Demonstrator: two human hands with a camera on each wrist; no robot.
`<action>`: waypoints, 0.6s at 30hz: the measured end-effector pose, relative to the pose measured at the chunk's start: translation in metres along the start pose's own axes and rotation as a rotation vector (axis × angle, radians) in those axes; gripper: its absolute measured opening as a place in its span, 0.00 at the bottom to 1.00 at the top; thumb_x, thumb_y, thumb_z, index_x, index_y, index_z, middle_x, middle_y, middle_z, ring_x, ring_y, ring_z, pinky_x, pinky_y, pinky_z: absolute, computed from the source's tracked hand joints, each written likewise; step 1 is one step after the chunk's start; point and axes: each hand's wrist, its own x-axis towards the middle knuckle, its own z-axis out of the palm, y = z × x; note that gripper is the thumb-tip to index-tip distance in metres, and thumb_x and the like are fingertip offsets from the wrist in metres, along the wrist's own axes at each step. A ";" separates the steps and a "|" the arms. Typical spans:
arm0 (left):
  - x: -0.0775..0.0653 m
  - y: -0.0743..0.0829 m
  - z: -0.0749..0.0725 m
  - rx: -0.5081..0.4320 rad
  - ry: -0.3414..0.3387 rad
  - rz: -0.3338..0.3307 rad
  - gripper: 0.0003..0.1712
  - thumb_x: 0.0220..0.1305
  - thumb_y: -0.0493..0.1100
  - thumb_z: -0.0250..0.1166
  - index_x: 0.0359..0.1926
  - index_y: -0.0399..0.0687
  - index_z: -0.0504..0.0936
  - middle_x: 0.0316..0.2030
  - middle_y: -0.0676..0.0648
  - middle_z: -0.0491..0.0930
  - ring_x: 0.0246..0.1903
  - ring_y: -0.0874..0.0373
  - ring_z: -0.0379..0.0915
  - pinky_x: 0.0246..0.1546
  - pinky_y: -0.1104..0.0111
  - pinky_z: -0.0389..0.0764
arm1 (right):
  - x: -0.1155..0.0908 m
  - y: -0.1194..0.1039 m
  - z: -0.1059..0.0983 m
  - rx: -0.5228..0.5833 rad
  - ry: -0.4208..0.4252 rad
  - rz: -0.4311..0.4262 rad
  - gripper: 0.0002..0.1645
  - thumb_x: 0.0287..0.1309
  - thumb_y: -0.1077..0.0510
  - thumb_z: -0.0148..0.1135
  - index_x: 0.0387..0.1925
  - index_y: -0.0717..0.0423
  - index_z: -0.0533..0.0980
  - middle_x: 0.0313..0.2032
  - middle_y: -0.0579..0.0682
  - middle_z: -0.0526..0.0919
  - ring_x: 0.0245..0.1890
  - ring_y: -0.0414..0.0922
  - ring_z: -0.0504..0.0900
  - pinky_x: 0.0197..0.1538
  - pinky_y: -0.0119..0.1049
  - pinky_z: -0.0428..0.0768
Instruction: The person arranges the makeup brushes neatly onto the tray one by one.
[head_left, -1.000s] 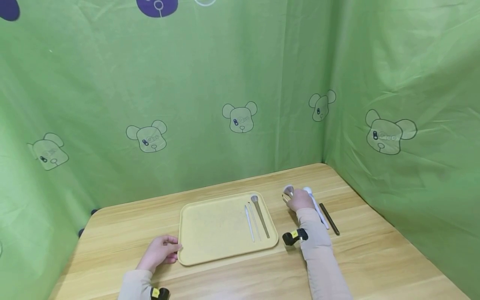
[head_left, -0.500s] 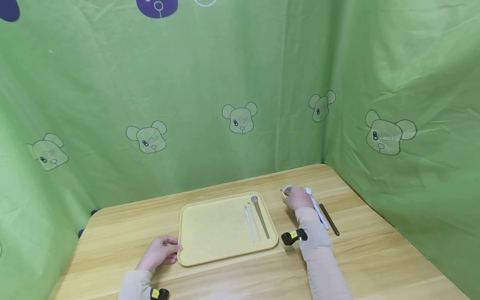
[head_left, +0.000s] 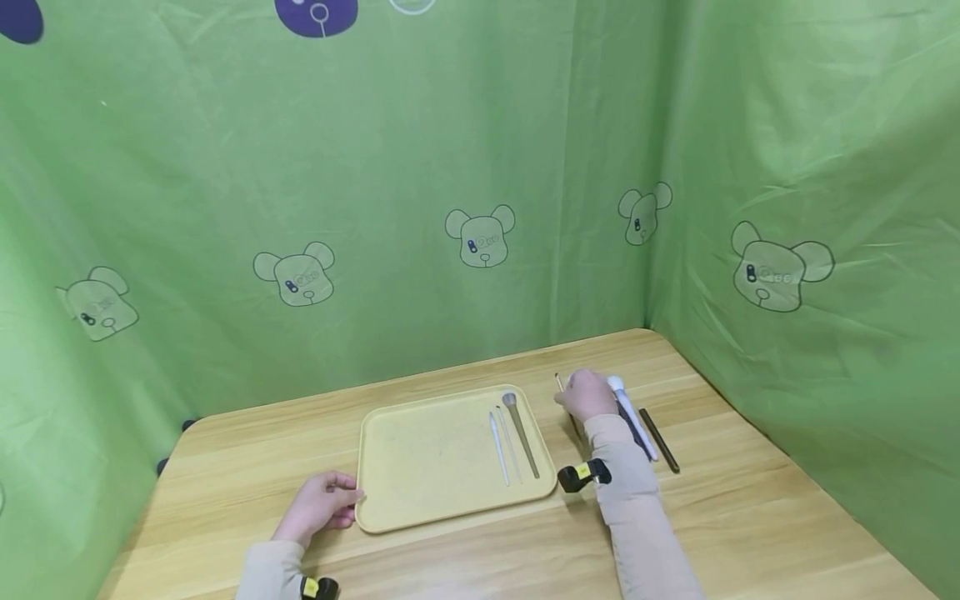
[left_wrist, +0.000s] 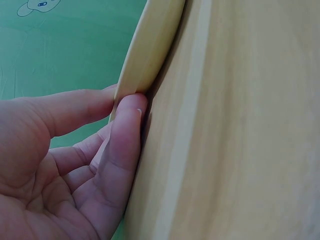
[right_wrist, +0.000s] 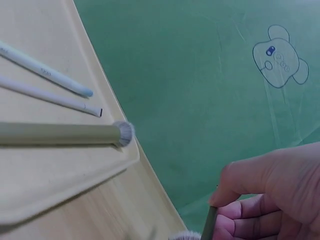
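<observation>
My left hand [head_left: 318,504] pinches the near left corner of a yellow tray [head_left: 420,518], thumb and forefinger on its rim in the left wrist view. On the tray's right side lie a pale blue pen-like stick [head_left: 498,447], a thin white brush [head_left: 510,444] and an olive makeup brush [head_left: 522,437] with grey bristles. To the right of the tray, my right hand [head_left: 588,394] pinches a thin brush [head_left: 558,382] by its olive handle [right_wrist: 209,224]. A fluffy brush head [right_wrist: 185,235] shows beside it in the right wrist view.
Right of my right hand lie a dark handle [head_left: 633,429], a white brush [head_left: 636,421] and a dark brown stick [head_left: 660,439]. A green curtain [head_left: 390,208] hangs behind the wooden table [head_left: 465,567] and along its right side.
My right hand has moved slightly left, with the thin brush shifting left and turning more upright in view. The dark handle beside the white brush now shows. My left hand stays on the tray.
</observation>
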 end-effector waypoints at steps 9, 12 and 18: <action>0.001 0.000 0.000 -0.004 -0.006 0.006 0.22 0.49 0.40 0.66 0.44 0.33 0.72 0.25 0.45 0.76 0.21 0.58 0.74 0.25 0.67 0.82 | -0.002 -0.019 0.009 0.044 -0.001 -0.017 0.20 0.39 0.58 0.59 0.03 0.48 0.60 0.06 0.41 0.59 0.09 0.40 0.59 0.15 0.31 0.62; 0.000 0.000 -0.001 -0.005 -0.008 0.008 0.22 0.49 0.40 0.66 0.44 0.32 0.72 0.25 0.45 0.76 0.21 0.58 0.74 0.25 0.68 0.82 | -0.002 -0.024 0.014 0.020 0.030 -0.045 0.21 0.38 0.58 0.59 0.02 0.48 0.60 0.05 0.41 0.58 0.11 0.41 0.60 0.22 0.34 0.67; 0.000 0.000 0.000 -0.007 -0.005 0.008 0.21 0.49 0.40 0.66 0.43 0.32 0.72 0.25 0.45 0.76 0.21 0.58 0.74 0.24 0.68 0.82 | -0.003 -0.032 0.020 0.005 0.028 -0.091 0.21 0.38 0.59 0.57 0.01 0.48 0.59 0.03 0.40 0.57 0.08 0.42 0.60 0.57 0.53 0.61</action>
